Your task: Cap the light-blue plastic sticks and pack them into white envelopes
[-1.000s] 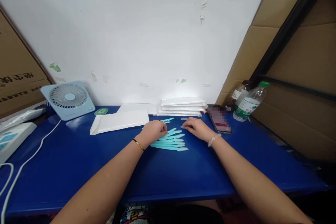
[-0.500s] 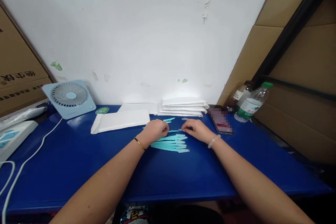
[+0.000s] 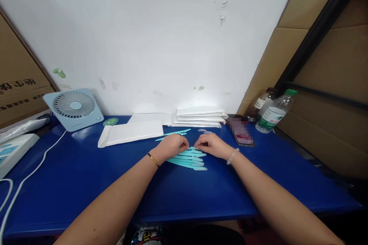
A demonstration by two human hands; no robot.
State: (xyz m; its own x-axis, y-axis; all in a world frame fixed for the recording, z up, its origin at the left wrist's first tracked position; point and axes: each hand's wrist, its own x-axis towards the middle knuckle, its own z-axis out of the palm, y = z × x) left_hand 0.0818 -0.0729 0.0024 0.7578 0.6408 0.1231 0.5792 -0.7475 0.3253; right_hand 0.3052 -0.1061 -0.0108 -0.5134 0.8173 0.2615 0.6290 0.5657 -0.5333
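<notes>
Several teal eyebrow razors (image 3: 185, 157) lie fanned side by side on the blue table, their pale blade ends pointing right. My left hand (image 3: 173, 146) is closed at the far side of this row, thumb and fingers pinched on a teal razor whose handle is mostly hidden. Facing it, my right hand (image 3: 211, 145) is closed too, its fingertips on the pale blade end of that razor. Beyond my left hand, more teal razors (image 3: 179, 133) lie slanted. Small clear blade covers (image 3: 206, 131) rest just behind my right hand.
White padded envelopes (image 3: 130, 133) lie at the left, with a stack of them (image 3: 198, 118) against the wall. A phone (image 3: 243, 134) and bottles (image 3: 271, 116) stand at right. At left are a fan (image 3: 76, 107), a white cable (image 3: 43, 157) and a power strip (image 3: 20, 151).
Both hands have come slightly nearer me, bringing the razor down to the row. My right hand has shifted left, closer to my left hand, and another clear cover now shows behind it.
</notes>
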